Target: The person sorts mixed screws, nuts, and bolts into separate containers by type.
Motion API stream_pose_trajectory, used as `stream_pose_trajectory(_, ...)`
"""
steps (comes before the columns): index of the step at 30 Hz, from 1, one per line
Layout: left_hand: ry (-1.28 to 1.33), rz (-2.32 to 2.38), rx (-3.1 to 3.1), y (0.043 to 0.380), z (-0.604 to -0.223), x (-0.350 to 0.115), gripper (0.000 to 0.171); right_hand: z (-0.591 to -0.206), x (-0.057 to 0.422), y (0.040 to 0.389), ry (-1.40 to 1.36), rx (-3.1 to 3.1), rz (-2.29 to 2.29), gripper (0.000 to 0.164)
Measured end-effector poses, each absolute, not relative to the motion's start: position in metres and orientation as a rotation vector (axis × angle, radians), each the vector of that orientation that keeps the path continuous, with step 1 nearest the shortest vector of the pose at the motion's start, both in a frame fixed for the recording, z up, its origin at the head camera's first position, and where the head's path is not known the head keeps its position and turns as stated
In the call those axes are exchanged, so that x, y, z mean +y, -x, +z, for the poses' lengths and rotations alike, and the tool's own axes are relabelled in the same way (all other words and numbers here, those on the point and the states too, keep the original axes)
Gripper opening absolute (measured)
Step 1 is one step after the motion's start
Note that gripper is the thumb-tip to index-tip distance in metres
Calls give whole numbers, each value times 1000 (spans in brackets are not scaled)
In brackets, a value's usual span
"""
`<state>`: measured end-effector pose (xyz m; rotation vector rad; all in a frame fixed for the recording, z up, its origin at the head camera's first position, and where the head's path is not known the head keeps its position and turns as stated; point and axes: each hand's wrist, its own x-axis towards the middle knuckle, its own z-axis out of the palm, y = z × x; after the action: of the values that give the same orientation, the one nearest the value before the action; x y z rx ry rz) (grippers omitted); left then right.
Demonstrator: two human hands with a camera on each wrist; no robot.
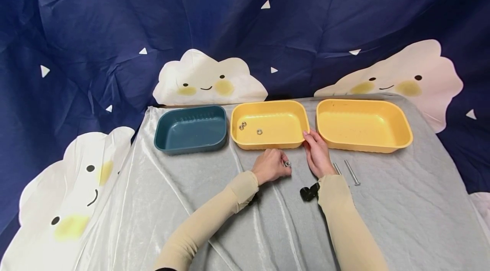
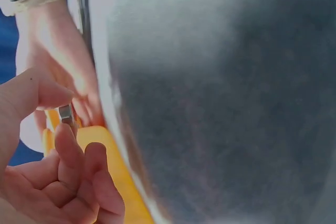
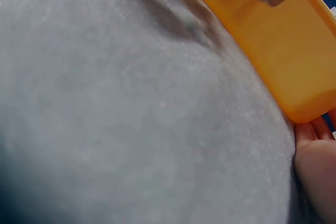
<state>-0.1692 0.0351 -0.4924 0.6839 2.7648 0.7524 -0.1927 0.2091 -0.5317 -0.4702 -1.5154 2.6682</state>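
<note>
My left hand (image 1: 271, 165) is in front of the middle yellow bin (image 1: 268, 146) and pinches a small metal nut (image 1: 288, 164) between thumb and fingertips. In the left wrist view the nut (image 2: 65, 113) shows edge-on, with the other fingers curled loosely below. My right hand (image 1: 318, 154) grips the front right corner of that bin, thumb at the rim and fingers against the outer wall. Inside the bin, two nuts (image 1: 243, 126) lie together on the left and a single nut (image 1: 259, 132) sits nearer the middle.
A dark teal bin (image 1: 191, 149) stands to the left, a larger yellow bin (image 1: 363, 147) to the right. Beside my right wrist lie a long bolt (image 1: 351, 172) and another bolt (image 1: 337, 168), partly hidden. Grey cloth (image 1: 291, 237) covers the table; a blue curtain (image 1: 229, 20) hangs behind.
</note>
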Motion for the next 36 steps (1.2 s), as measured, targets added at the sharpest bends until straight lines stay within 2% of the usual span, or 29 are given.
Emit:
stream_pose_trajectory(11,-771,864,2775,165,-479,30,17,-533,208,193,486,-1498,2670,51)
stream_pose_trajectory(36,-681,1127,2735,172,-449,18,18,-532,208,192,448,-1455,2680,48)
